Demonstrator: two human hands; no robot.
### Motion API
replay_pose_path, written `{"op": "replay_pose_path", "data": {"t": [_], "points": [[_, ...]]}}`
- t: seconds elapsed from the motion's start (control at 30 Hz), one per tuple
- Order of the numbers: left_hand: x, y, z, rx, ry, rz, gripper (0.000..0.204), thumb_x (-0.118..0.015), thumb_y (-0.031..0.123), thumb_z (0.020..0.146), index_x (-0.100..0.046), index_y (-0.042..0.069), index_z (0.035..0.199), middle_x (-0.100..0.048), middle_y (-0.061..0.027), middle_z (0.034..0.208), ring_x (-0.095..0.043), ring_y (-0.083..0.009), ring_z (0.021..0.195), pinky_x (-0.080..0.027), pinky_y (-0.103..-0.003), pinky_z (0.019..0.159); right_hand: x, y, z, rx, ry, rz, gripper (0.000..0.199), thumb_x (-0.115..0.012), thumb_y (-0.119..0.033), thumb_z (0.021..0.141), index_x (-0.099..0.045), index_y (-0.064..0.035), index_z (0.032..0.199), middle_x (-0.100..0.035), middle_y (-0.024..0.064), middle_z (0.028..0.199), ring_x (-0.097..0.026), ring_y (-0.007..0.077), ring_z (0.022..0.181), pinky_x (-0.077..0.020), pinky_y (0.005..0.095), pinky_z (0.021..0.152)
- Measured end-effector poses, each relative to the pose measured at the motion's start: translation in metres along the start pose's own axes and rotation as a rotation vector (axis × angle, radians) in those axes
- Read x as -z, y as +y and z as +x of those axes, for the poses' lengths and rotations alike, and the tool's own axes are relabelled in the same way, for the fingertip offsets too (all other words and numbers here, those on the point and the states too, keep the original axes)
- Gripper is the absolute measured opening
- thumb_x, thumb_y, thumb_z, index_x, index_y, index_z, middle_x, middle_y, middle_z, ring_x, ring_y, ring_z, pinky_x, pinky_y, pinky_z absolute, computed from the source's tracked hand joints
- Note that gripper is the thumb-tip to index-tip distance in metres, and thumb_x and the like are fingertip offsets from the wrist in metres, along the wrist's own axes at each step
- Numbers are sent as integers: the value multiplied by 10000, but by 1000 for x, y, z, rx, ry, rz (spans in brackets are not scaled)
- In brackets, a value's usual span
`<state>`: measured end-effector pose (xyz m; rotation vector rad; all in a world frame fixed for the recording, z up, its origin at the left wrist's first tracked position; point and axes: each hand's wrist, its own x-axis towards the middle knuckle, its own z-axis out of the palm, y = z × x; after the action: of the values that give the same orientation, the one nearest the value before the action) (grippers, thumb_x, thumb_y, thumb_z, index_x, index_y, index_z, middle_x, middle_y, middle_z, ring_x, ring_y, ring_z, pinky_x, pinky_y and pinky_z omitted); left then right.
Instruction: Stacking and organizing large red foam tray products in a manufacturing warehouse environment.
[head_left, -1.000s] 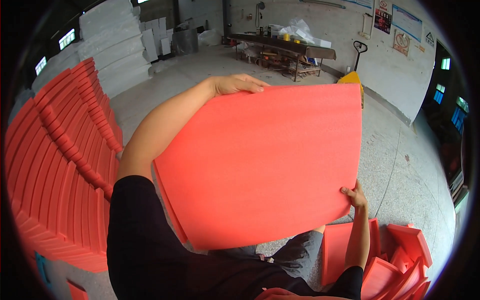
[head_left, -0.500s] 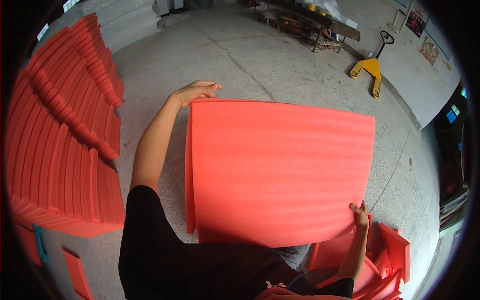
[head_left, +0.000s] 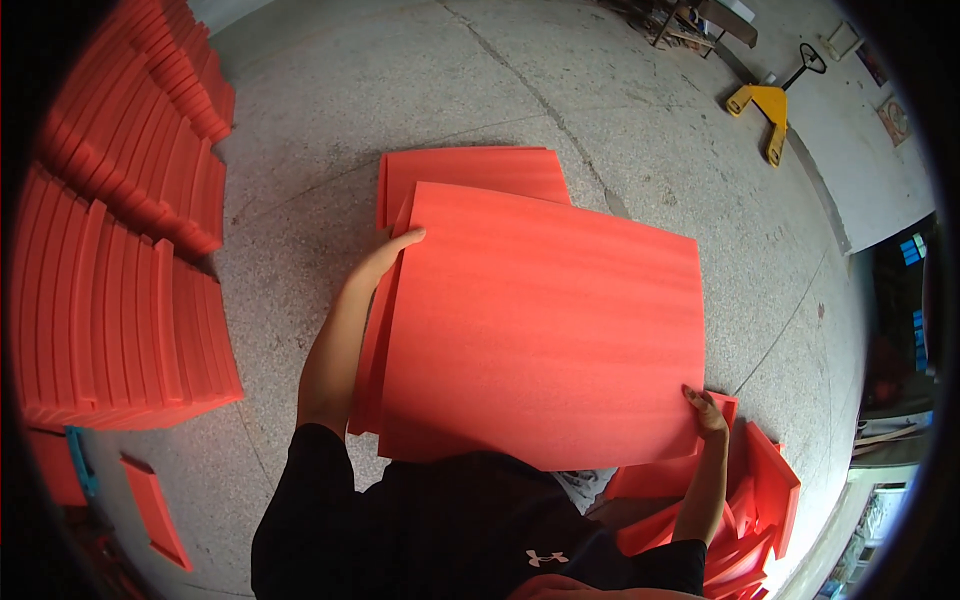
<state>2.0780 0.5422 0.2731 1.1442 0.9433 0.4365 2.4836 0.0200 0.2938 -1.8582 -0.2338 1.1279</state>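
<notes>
Large red foam sheets (head_left: 540,330) are held in front of my body, at least two layers showing along their left side. My left hand (head_left: 388,256) grips the left edge near the far corner, thumb over the top face and the other fingers hidden behind. At the near right edge, my right hand (head_left: 708,412) is closed around the sheets with its thumb on top. Just beyond them, more red foam sheets (head_left: 470,168) lie low over the floor, partly covered by the held ones.
Tall stacks of red foam pieces (head_left: 110,310) stand at the left. A red foam strip (head_left: 155,512) lies on the floor nearby. Loose red foam pieces (head_left: 770,490) pile up at the lower right. A yellow pallet jack (head_left: 768,105) stands by the far right wall.
My left hand has shifted from the far left corner to the left edge, its thumb now over the face. The view has tilted down, and foam sheets beyond the held ones have come into sight.
</notes>
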Motion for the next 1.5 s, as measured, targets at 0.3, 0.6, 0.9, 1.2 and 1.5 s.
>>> {"op": "replay_pose_path", "data": {"t": [0.3, 0.6, 0.9, 1.2, 1.5], "points": [[-8, -1, 9, -218, 173, -26, 640, -705, 325, 747, -493, 30, 1273, -558, -126, 1208, -537, -204, 1088, -422, -315, 902, -10, 37, -54, -46, 132, 148, 503, -609, -258, 868, -467, 24, 1260, -551, 83, 1196, -514, 174, 1088, -391, 305, 951], [1, -4, 36, -166, 231, -7, 532, -629, 387, 849, -542, 28, 1232, -567, -105, 1212, -533, -184, 1091, -421, -305, 906, -24, 17, -86, -18, 103, 54, 496, -622, -259, 845, -503, 58, 1208, -591, 85, 1112, -558, 169, 998, -433, 299, 884], [4, -6, 35, -187, 204, 132, 498, -609, 378, 862, -562, 28, 1213, -564, -114, 1230, -517, -178, 1131, -402, -281, 936, -29, 44, -95, 52, 113, 22, 460, -593, -266, 861, -535, 68, 1171, -610, 104, 1081, -577, 173, 968, -451, 300, 862], [4, -4, 26, -229, -58, 126, 610, -596, 377, 858, -437, -6, 1305, -508, -121, 1282, -492, -210, 1161, -381, -307, 969, -25, 54, -30, 75, 102, 41, 444, -587, -270, 868, -529, 38, 1183, -599, 70, 1112, -561, 165, 1019, -455, 292, 868], [8, -5, -69, 25, -263, -50, 724, -499, 512, 873, -353, -21, 1341, -421, -135, 1341, -448, -216, 1179, -357, -339, 984, -19, 59, -16, 101, 109, 111, 448, -597, -277, 869, -525, 9, 1206, -572, 79, 1146, -552, 165, 1031, -433, 297, 898]]}}
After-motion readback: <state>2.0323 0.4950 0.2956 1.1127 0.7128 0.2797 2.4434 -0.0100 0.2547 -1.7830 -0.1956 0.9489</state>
